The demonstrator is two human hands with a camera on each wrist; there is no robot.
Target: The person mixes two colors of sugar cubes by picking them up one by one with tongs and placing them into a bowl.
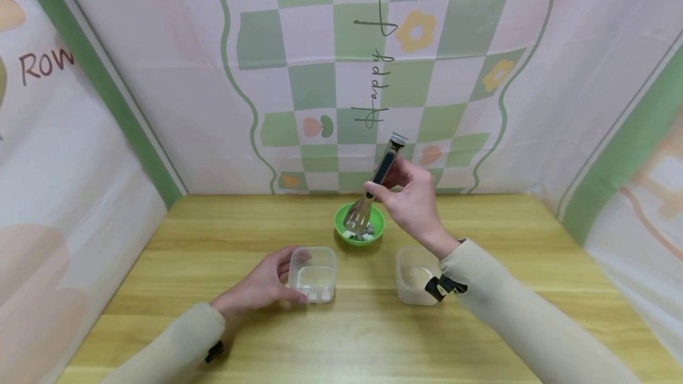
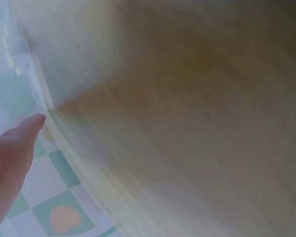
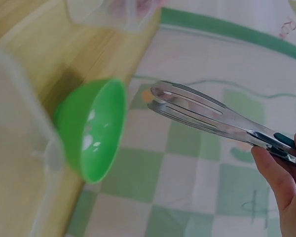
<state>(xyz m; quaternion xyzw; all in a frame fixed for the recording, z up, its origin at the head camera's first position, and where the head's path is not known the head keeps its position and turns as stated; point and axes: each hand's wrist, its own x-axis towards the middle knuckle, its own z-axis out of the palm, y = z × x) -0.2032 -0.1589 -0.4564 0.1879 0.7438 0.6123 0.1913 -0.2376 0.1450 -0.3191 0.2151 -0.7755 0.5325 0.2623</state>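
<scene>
My right hand (image 1: pixel 413 197) grips a pair of metal tongs (image 1: pixel 383 168) with dark handle inlays, slanted with the slotted heads down over a green bowl (image 1: pixel 342 237). Small white and grey-brown pieces (image 1: pixel 368 234) lie in the bowl. In the right wrist view the heads of the tongs (image 3: pixel 202 116) are close together, a small pale spot showing between their tips. My left hand (image 1: pixel 267 280) holds a clear square plastic container (image 1: pixel 313 256) from its left side, thumb at the front and fingers behind. Several white pieces (image 1: pixel 320 296) lie along its bottom.
A second clear container (image 1: pixel 408 292) stands to the right, partly hidden by my right wrist. All of it stands on a wood-grain table (image 1: pixel 363 342). A checked cloth (image 1: pixel 309 34) hangs behind the table's back edge, with more cloth at both sides.
</scene>
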